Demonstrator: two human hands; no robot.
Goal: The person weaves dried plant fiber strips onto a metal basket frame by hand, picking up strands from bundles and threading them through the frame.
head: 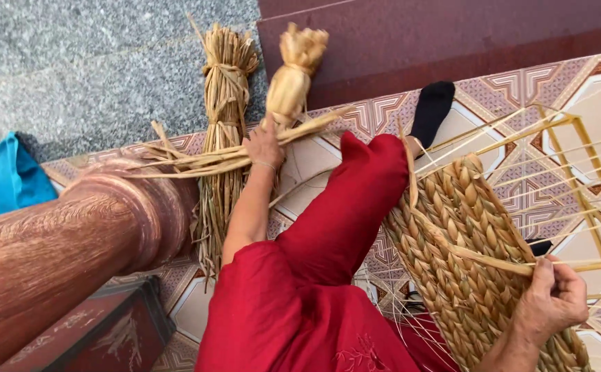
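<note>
Cloth (4, 179), bright blue, lies bunched at the far left edge on grey speckled stone. Beside it a thick reddish-brown pillar (59, 241) crosses the lower left, standing on a dark red base.

Just right of the pillar, two tied bundles of dried straw stand side by side at the edge of the patterned tile floor (590, 103): a thinner, darker bundle (225, 89) and a fatter, paler bundle (292, 76). Your left hand (265, 146) is stretched out to them, fingers curled closed around a fistful of long loose strands (197, 162), which fan out leftward towards the pillar and rightward across the tiles. The hand sits at the foot of the paler bundle.

In the middle, your leg in red fabric (342, 220) bends up across the view, ending in a black sock (431, 110) pointing towards a dark red step.

To the right of the leg, a half-woven mat (473, 255) of plaited straw leans against your knee, its braided rows running diagonally. Unwoven stiff stalks (576, 165) stick out from its right side over the tiles.

At the lower right, your right hand (554, 297) rests at the mat's edge, fingers pinched closed on a single flat strand (500, 262) that runs across the weave.
</note>
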